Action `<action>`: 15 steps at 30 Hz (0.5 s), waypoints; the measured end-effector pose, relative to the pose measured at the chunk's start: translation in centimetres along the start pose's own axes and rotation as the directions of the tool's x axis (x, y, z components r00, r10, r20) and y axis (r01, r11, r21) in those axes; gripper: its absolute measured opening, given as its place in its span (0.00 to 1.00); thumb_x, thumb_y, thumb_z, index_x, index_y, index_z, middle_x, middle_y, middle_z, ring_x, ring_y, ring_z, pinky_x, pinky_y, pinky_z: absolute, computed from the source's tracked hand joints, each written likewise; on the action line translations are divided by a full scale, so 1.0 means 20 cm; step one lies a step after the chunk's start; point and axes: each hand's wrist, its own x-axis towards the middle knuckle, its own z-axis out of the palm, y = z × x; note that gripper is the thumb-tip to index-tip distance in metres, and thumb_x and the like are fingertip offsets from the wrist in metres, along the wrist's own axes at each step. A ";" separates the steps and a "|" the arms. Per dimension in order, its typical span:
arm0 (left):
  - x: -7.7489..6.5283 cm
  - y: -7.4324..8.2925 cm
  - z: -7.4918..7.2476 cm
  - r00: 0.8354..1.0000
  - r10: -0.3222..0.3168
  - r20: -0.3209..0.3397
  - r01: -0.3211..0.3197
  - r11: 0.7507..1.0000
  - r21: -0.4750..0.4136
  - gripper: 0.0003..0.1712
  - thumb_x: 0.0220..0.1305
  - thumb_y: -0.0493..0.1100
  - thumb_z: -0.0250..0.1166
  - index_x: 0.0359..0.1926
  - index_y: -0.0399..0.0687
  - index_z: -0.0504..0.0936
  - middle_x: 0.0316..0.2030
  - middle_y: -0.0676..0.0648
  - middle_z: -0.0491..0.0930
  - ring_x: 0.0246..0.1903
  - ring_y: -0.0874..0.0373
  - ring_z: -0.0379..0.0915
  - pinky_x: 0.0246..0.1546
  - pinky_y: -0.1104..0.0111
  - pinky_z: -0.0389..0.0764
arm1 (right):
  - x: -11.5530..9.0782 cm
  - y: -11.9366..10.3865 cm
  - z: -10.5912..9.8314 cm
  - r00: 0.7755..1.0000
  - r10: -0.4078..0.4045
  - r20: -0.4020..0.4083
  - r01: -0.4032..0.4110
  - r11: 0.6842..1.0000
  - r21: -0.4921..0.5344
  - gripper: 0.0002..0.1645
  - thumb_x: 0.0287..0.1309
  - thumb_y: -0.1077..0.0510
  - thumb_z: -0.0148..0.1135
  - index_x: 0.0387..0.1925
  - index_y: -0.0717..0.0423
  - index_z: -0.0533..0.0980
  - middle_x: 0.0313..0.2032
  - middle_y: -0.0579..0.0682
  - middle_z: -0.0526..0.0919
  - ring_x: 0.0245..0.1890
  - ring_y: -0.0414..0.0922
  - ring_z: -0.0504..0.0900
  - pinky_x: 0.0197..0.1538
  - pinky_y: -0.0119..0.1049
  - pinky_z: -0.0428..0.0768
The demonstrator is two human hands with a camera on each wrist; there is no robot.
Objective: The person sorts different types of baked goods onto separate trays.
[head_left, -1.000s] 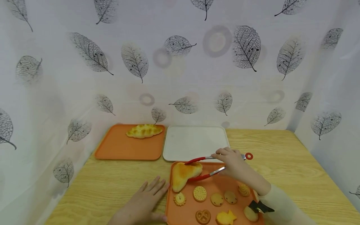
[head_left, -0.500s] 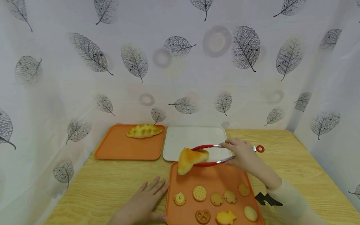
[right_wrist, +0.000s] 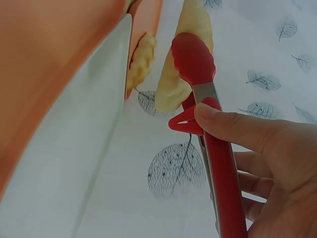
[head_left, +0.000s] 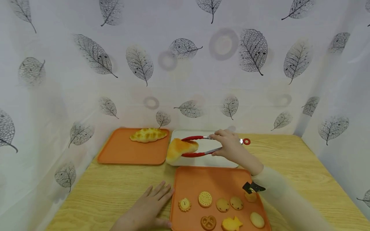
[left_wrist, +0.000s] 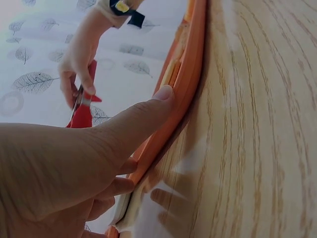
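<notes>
My right hand (head_left: 229,146) grips a pair of red and silver tongs (head_left: 194,154), thumb on one arm and fingers on the other. Between the red tong heads (right_wrist: 194,58) is a bent, golden bread roll (head_left: 177,148), held up over the left part of the white tray (head_left: 208,162). In the head view my left hand (head_left: 147,207) lies with fingers straight beside the near orange tray (head_left: 192,178). Its thumb touches that tray's rim in the left wrist view.
On the near orange tray sit several cookies, among them a round dotted one (head_left: 205,199), a pretzel-shaped one (head_left: 208,222) and a fish-shaped one (head_left: 232,223). A second orange tray (head_left: 127,150) at the back left bears a long ridged bread (head_left: 148,135). A leaf-print curtain (head_left: 185,77) stands behind.
The bread roll, pinched in the tongs, has risen off the near orange tray and moved back and left over the white tray. My left hand has stayed in place.
</notes>
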 end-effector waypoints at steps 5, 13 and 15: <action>0.00 -0.01 0.00 1.000 -0.011 0.013 0.011 1.000 -0.007 0.59 0.50 0.81 0.52 0.76 0.55 0.54 0.76 0.48 0.53 0.77 0.46 0.41 0.70 0.39 0.53 | 0.15 -0.10 0.05 0.999 0.004 0.037 -0.005 1.000 0.013 0.40 0.35 0.46 0.81 0.55 0.53 0.80 0.50 0.54 0.81 0.51 0.54 0.76 0.43 0.55 0.75; 0.00 0.00 0.00 1.000 -0.020 0.024 0.020 1.000 -0.006 0.58 0.51 0.81 0.52 0.76 0.55 0.54 0.76 0.48 0.52 0.77 0.47 0.41 0.70 0.39 0.53 | 0.36 -0.25 0.20 0.990 0.012 0.141 -0.017 0.999 0.033 0.41 0.41 0.45 0.79 0.59 0.52 0.77 0.52 0.53 0.79 0.54 0.52 0.73 0.48 0.55 0.73; 0.00 0.00 0.00 0.999 -0.020 0.027 0.020 1.000 -0.009 0.58 0.51 0.81 0.52 0.76 0.55 0.54 0.76 0.48 0.52 0.77 0.47 0.40 0.70 0.39 0.53 | 0.40 -0.28 0.23 0.986 0.016 0.166 -0.024 0.999 0.046 0.41 0.42 0.46 0.79 0.60 0.52 0.77 0.52 0.53 0.78 0.54 0.52 0.73 0.48 0.56 0.73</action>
